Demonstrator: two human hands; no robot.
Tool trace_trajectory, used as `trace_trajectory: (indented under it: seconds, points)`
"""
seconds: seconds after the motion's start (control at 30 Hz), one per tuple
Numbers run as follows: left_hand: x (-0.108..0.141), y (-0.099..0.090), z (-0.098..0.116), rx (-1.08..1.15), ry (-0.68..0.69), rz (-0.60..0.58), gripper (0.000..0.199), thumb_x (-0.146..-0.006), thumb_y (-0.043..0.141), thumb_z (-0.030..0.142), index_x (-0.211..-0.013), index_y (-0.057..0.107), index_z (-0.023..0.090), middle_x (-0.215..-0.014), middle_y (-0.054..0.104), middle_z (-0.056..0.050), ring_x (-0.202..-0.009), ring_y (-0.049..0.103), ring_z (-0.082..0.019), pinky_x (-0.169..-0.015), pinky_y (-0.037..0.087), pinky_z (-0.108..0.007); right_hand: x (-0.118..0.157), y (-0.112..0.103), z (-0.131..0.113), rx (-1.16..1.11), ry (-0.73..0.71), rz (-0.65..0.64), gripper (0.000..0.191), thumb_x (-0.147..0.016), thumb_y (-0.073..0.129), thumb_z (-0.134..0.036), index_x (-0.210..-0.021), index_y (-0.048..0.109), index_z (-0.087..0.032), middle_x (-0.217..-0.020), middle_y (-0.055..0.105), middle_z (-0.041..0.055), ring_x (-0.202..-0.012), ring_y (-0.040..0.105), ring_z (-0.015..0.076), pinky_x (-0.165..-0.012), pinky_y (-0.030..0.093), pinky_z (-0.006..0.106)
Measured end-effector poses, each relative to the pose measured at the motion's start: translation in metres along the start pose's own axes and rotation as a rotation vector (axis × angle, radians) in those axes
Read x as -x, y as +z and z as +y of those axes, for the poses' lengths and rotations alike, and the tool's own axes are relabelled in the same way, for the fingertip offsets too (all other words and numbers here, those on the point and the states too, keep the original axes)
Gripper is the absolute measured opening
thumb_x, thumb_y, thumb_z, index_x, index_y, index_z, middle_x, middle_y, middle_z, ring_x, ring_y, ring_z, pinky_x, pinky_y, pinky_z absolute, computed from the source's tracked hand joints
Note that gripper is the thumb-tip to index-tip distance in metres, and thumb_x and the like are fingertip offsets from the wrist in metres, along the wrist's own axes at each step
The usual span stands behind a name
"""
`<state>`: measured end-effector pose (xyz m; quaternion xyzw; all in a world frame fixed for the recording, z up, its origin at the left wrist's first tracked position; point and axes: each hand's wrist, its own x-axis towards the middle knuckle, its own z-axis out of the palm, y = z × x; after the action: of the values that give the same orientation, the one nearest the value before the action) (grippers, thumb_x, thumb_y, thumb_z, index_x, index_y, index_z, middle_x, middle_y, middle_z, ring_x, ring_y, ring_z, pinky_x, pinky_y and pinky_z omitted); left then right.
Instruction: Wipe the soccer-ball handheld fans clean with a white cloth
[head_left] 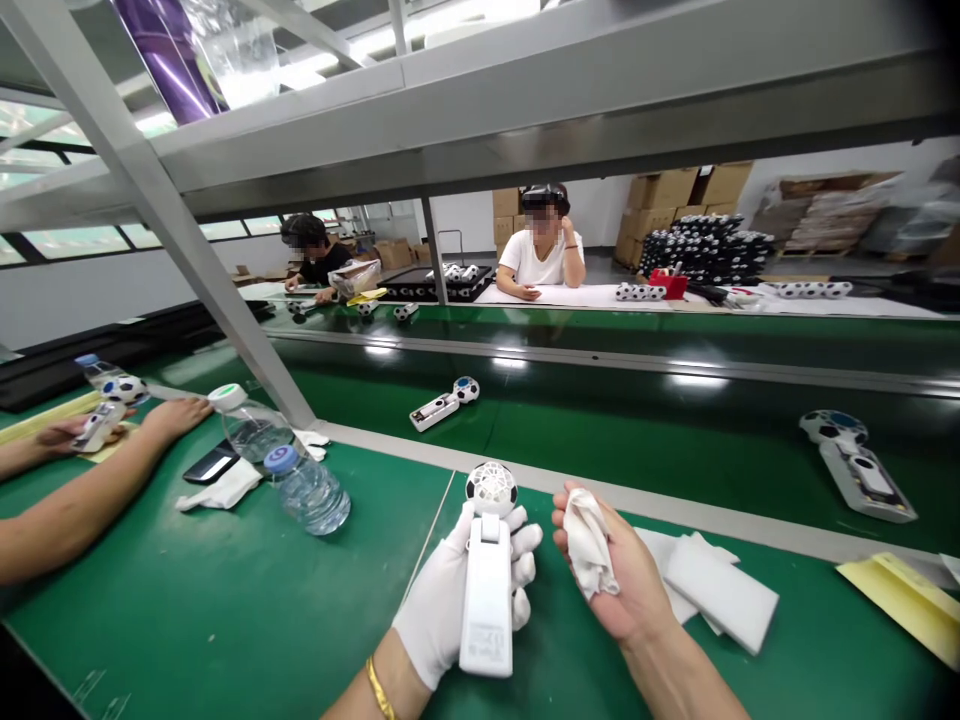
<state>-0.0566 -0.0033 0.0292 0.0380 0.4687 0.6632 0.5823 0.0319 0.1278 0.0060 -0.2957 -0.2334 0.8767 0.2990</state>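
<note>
In my white-gloved left hand (444,600) lies a white handheld device (487,590) with a soccer-ball head, its plain back facing up and the ball end pointing away from me. My fingers curl around its right side. My bare right hand (626,575), palm up, holds a crumpled white cloth (590,540) against the fingers. The two hands are apart. Beside the right hand, a white sponge block (724,592) rests on white sheets (667,570) on the green table.
Similar devices with exposed insides lie on the green conveyor: one device (446,403) ahead, another device (855,465) right. Water bottles (309,490) stand and lie at left, near a co-worker's arm (90,490). A grey frame post (225,300) slants down. Yellow paper (904,605) lies right.
</note>
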Motion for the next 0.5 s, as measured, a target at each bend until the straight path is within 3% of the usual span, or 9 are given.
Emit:
trace_trajectory:
  seconds: [0.13,0.3,0.37,0.43,0.5]
  points:
    - [-0.006,-0.009,0.000,0.102,-0.026,-0.072,0.054,-0.086,0.033,0.061,-0.114,0.056,0.022,-0.116,0.056,-0.005,-0.080,0.055,-0.014,-0.064,0.040,-0.023,0.001,-0.003,0.003,0.026,0.020,-0.005,0.025,-0.069,0.071,-0.019,-0.091,0.064,-0.011,-0.076,0.067,0.0077,-0.061,0.059,0.0149,-0.050,0.052,0.021]
    - [-0.017,-0.030,-0.004,0.388,-0.039,-0.317,0.046,-0.087,0.039,0.056,-0.111,0.054,0.019,-0.106,0.057,-0.004,-0.079,0.055,-0.014,-0.062,0.042,-0.023,0.002,-0.012,0.009,0.072,0.093,0.016,0.033,-0.062,0.077,-0.024,-0.091,0.066,-0.013,-0.077,0.067,0.0073,-0.060,0.060,0.0154,-0.049,0.051,0.021]
    - [-0.022,-0.037,-0.004,0.301,-0.003,-0.271,0.038,-0.087,0.044,0.050,-0.104,0.054,0.018,-0.097,0.059,-0.006,-0.074,0.056,-0.015,-0.060,0.044,-0.025,0.000,-0.021,0.017,0.110,0.185,0.023,0.038,-0.058,0.080,-0.027,-0.091,0.066,-0.013,-0.075,0.067,0.0070,-0.057,0.059,0.0144,-0.048,0.050,0.020]
    - [-0.031,-0.040,-0.002,0.041,0.020,-0.145,0.035,-0.085,0.047,0.046,-0.099,0.054,0.014,-0.083,0.059,-0.007,-0.065,0.055,-0.014,-0.059,0.044,-0.025,-0.007,-0.032,0.028,0.152,0.306,0.021,0.040,-0.054,0.082,-0.032,-0.088,0.068,-0.014,-0.071,0.066,0.0063,-0.053,0.058,0.0137,-0.045,0.049,0.021]
    - [-0.048,-0.040,0.004,-0.232,0.026,-0.017,0.033,-0.081,0.050,0.041,-0.097,0.051,0.012,-0.071,0.056,-0.006,-0.055,0.053,-0.013,-0.054,0.043,-0.025,-0.016,-0.043,0.040,0.129,0.331,-0.056,0.036,-0.053,0.083,-0.035,-0.080,0.069,-0.016,-0.063,0.063,0.0042,-0.047,0.055,0.0116,-0.040,0.045,0.019]
